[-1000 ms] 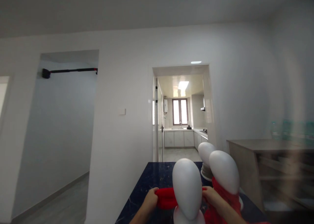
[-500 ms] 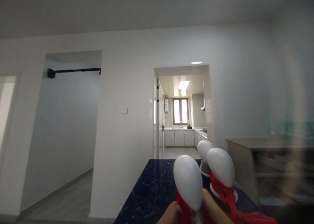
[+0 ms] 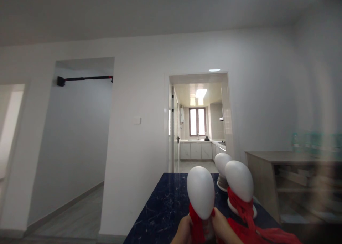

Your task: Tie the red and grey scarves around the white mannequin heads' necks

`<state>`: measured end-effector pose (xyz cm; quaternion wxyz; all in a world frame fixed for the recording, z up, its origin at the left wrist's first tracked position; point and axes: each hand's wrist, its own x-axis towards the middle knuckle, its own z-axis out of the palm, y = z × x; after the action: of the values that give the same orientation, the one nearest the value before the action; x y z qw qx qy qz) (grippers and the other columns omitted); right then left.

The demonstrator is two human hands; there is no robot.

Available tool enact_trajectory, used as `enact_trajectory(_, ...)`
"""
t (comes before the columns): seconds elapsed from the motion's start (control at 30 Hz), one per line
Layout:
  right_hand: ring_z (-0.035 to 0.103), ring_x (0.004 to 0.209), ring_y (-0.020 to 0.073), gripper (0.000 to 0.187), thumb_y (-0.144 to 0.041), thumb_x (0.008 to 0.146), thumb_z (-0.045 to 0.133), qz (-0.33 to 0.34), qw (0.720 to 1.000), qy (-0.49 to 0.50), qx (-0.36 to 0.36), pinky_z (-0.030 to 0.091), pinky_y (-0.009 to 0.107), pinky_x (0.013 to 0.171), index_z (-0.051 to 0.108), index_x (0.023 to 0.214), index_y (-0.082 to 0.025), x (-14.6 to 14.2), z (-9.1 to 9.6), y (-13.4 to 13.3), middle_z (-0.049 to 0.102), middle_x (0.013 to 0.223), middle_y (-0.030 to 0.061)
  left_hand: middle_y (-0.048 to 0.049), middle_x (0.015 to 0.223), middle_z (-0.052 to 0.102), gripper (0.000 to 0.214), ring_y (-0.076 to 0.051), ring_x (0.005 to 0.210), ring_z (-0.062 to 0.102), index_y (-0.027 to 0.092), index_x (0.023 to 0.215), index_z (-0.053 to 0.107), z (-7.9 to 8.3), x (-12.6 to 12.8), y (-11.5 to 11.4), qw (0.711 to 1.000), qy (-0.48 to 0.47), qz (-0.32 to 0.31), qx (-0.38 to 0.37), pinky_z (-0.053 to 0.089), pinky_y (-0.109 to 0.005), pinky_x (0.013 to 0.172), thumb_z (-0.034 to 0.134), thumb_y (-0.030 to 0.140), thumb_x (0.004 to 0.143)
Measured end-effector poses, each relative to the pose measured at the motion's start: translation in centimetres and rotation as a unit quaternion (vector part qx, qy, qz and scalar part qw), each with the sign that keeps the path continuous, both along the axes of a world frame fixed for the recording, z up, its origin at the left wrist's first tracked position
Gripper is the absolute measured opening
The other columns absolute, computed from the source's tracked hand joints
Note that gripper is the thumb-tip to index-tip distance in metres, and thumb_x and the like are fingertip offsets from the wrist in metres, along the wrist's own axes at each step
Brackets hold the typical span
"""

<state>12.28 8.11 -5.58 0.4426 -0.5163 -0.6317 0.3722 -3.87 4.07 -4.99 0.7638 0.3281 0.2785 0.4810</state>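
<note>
In the head view, a white egg-shaped mannequin head (image 3: 201, 191) stands at the near part of a dark blue marbled table (image 3: 157, 204). A red scarf (image 3: 197, 225) goes round its neck. My left hand (image 3: 184, 229) is closed on the scarf at the left of the neck. On the right side, my right hand (image 3: 221, 225) pinches the scarf close under the head; its fingertips are partly hidden. Farther right stands a second mannequin head (image 3: 239, 180), with another red scarf (image 3: 242, 205) wrapped about its neck and trailing over the table's right side.
Behind these stands a third white mannequin head (image 3: 222, 162) on a ribbed neck. A wooden shelf unit (image 3: 275, 156) is at the right, with greenish bottles (image 3: 295, 142) on top. Beyond the table, a doorway (image 3: 171, 130) opens onto a kitchen.
The near mannequin head has shifted slightly left and away from me. My right hand has come round to the side of its neck, drawing the scarf there. The camera has turned slightly.
</note>
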Motion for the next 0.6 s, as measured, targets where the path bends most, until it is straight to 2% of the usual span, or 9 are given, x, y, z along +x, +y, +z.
enact_trajectory(0.13,0.076,0.090,0.0292,0.026,-0.043,0.073,0.053,-0.020,0.999,0.049,0.011,0.057,0.038,0.077,0.061,0.091,-0.026,-0.2,-1.7,0.0,0.078,0.088,0.0077,-0.0198,0.090,0.075,0.061,-0.039,0.083,0.074,0.016,0.112,0.067,1.2,0.9,-0.5,1.000,-0.003,0.029,0.002,0.059,-0.058,0.075,0.061,0.025,0.052)
enact_trajectory(0.3,0.077,0.092,0.0328,0.043,-0.037,0.069,0.060,-0.024,0.999,-0.024,0.021,0.057,0.041,0.082,0.060,0.111,-0.029,1.4,-3.4,-0.9,0.080,0.097,0.0093,-0.0202,0.089,0.076,0.063,-0.039,0.080,0.074,0.012,0.113,0.068,1.0,0.2,-0.4,1.000,-0.006,0.024,-0.003,0.059,-0.059,0.077,0.059,0.023,0.052)
enact_trajectory(0.4,0.076,0.103,0.0327,0.055,-0.033,0.069,0.061,-0.006,0.998,-0.049,0.029,0.055,0.041,0.090,0.054,0.124,-0.028,2.7,-4.1,-2.2,0.078,0.115,0.0131,-0.0207,0.089,0.076,0.062,-0.038,0.080,0.074,0.010,0.114,0.067,0.6,-0.3,-0.2,1.000,-0.009,0.006,0.010,0.059,-0.059,0.077,0.058,0.023,0.054)
enact_trajectory(0.5,0.070,0.120,0.0312,0.054,-0.035,0.067,0.064,0.013,0.997,-0.055,0.058,0.053,0.037,0.099,0.054,0.121,-0.029,3.5,-4.7,-3.5,0.071,0.134,0.0137,-0.0218,0.091,0.076,0.063,-0.038,0.082,0.074,0.008,0.114,0.067,0.4,-0.4,-0.3,1.000,-0.014,-0.014,0.005,0.060,-0.058,0.078,0.057,0.023,0.054)
enact_trajectory(0.6,0.071,0.117,0.0302,0.041,-0.042,0.071,0.064,0.003,0.997,-0.051,0.053,0.053,0.036,0.098,0.056,0.110,-0.030,3.2,-4.8,-4.2,0.073,0.127,0.0117,-0.0215,0.093,0.077,0.059,-0.038,0.086,0.075,0.008,0.113,0.067,0.3,-0.5,-0.6,0.999,-0.029,-0.025,0.002,0.060,-0.057,0.082,0.057,0.024,0.057)
